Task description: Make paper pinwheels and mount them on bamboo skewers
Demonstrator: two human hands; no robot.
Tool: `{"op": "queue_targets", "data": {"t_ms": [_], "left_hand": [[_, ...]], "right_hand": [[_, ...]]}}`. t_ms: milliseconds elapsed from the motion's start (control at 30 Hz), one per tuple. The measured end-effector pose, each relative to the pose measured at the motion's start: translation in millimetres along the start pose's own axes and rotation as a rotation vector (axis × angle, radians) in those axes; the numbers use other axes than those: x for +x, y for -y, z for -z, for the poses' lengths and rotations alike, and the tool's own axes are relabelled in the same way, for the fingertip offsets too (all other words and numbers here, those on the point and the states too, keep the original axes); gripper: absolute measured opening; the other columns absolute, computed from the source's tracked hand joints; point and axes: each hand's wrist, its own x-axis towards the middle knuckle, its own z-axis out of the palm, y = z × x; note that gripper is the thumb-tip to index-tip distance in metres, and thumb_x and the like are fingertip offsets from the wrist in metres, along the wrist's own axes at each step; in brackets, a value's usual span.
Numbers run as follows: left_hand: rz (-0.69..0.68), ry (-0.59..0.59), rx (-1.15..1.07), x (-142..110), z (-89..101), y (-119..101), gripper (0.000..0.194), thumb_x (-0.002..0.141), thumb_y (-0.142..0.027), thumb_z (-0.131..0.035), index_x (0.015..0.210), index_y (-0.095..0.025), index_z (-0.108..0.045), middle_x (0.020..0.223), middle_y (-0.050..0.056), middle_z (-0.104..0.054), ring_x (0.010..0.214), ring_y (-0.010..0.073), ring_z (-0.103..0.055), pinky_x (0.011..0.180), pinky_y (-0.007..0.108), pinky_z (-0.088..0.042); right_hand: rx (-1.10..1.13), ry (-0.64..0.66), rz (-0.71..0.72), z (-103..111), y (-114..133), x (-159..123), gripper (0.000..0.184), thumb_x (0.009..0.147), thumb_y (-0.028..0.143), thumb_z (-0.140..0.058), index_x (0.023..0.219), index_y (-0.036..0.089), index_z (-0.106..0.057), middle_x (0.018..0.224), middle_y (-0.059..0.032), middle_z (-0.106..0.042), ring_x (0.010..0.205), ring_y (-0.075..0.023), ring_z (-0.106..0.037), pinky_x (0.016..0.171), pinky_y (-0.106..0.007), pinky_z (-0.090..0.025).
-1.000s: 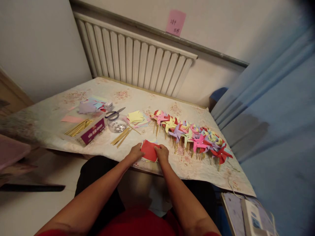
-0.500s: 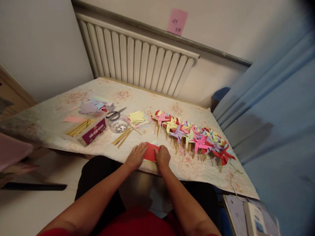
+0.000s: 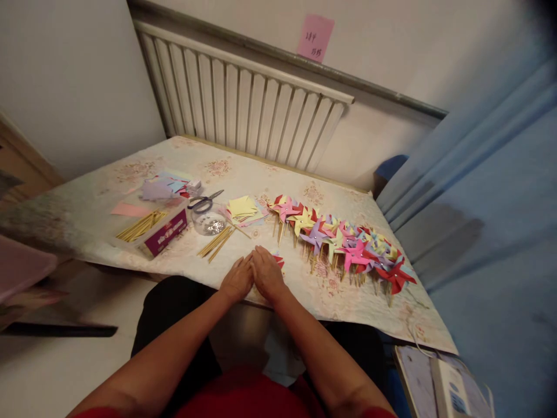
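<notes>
At the table's front edge, my left hand (image 3: 238,280) and my right hand (image 3: 266,274) lie side by side with their fingertips touching. Both are flat, palms down, with the fingers stretched out. Red paper (image 3: 279,262) peeks out beyond my right hand; the rest of it is hidden under the hands. To the left of them lie several thin wooden sticks (image 3: 214,244). Past those stand a clear dish of small shiny pins (image 3: 212,224) and a stack of coloured paper squares (image 3: 242,209) with yellow on top.
Many finished paper pinwheels (image 3: 339,238) stand in rows at the right. A box of sticks (image 3: 165,234), scissors (image 3: 204,203) and loose coloured paper (image 3: 163,188) are on the left. A radiator (image 3: 243,93) lines the wall; a blue curtain (image 3: 487,174) hangs right.
My right hand has moved left over the red paper and flattened, its thumb no longer curled at the right edge. The left hand stays almost in place. Less red paper shows now.
</notes>
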Motion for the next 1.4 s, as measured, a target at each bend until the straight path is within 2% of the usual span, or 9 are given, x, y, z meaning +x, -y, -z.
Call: {"op": "queue_targets", "data": {"t_ms": [67,167,300,733,1000,1133,1200,1267,1400], "left_hand": [[0.009,-0.002,-0.009,0,-0.2,0,0.053,0.092,-0.018,-0.04,0.145,-0.017,-0.042,0.147,0.012,-0.046,0.141,0.023,-0.033,0.115,0.045,-0.024],[0.001,0.0,-0.004,-1,3.6,0,0.052,0.093,-0.019,-0.037,0.145,-0.016,-0.041,0.15,0.012,-0.043,0.142,0.0231,-0.031,0.114,0.044,-0.026],[-0.006,0.027,0.015,-2,9.1,-1,0.052,0.094,-0.019,-0.035,0.146,-0.016,-0.039,0.153,0.01,-0.038,0.143,0.0242,-0.03,0.114,0.045,-0.025],[0.045,0.034,-0.032,1,16.4,3,0.053,0.094,-0.028,-0.042,0.147,-0.024,-0.037,0.152,0.007,-0.041,0.143,0.0242,-0.03,0.115,0.045,-0.023],[0.031,0.11,-0.019,2,21.4,7,0.051,0.097,-0.033,-0.038,0.147,-0.024,-0.038,0.155,0.005,-0.035,0.145,0.0237,-0.026,0.116,0.045,-0.023],[0.125,0.137,-0.087,7,28.7,13,0.05,0.097,-0.032,-0.034,0.145,-0.019,-0.041,0.151,0.008,-0.041,0.143,0.0233,-0.03,0.115,0.044,-0.029],[0.179,0.096,-0.138,10,34.8,16,0.049,0.097,-0.032,-0.032,0.142,-0.017,-0.044,0.148,0.01,-0.046,0.142,0.0236,-0.033,0.113,0.044,-0.032],[0.197,0.0,-0.179,16,41.7,15,0.048,0.097,-0.031,-0.032,0.14,-0.015,-0.046,0.147,0.012,-0.047,0.141,0.0239,-0.035,0.114,0.046,-0.033],[0.2,-0.208,-0.27,36,46.7,-10,0.05,0.098,-0.031,-0.028,0.139,-0.009,-0.045,0.147,0.016,-0.046,0.139,0.0224,-0.038,0.115,0.043,-0.033]], "right_hand": [[-0.02,0.07,-0.024,-11,-9,-9,0.045,0.095,0.024,-0.046,0.135,0.005,-0.05,0.142,-0.02,-0.048,0.138,-0.0259,-0.037,0.116,-0.041,-0.028],[-0.054,0.125,-0.06,-22,-27,-25,0.055,0.093,0.03,-0.052,0.143,0.01,-0.041,0.147,-0.0172,-0.044,0.141,-0.0268,-0.033,0.116,-0.047,-0.026],[-0.098,0.129,-0.069,-25,-38,-36,0.059,0.093,0.035,-0.054,0.145,0.011,-0.039,0.152,-0.0169,-0.037,0.144,-0.0289,-0.026,0.117,-0.05,-0.019],[-0.128,0.126,-0.047,-21,-36,-35,0.063,0.096,0.047,-0.045,0.146,0.009,-0.035,0.154,-0.0179,-0.032,0.145,-0.0293,-0.023,0.117,-0.052,-0.015],[-0.195,0.133,-0.063,-19,-34,-39,0.066,0.096,0.051,-0.042,0.146,0.007,-0.036,0.155,-0.0186,-0.03,0.144,-0.0314,-0.024,0.116,-0.053,-0.017],[-0.228,0.152,-0.061,-18,-33,-40,0.067,0.096,0.051,-0.041,0.147,0.007,-0.034,0.155,-0.018,-0.03,0.144,-0.0313,-0.024,0.116,-0.052,-0.018],[-0.232,0.156,-0.066,-17,-33,-40,0.067,0.096,0.052,-0.04,0.147,0.007,-0.034,0.155,-0.018,-0.03,0.144,-0.0315,-0.024,0.115,-0.053,-0.019],[-0.23,0.156,-0.071,-18,-33,-40,0.067,0.097,0.051,-0.04,0.147,0.008,-0.034,0.155,-0.018,-0.03,0.144,-0.0317,-0.023,0.115,-0.053,-0.019],[-0.238,0.156,-0.07,-18,-32,-41,0.065,0.097,0.048,-0.041,0.148,0.009,-0.032,0.156,-0.0183,-0.028,0.145,-0.0314,-0.022,0.115,-0.053,-0.018]]}}
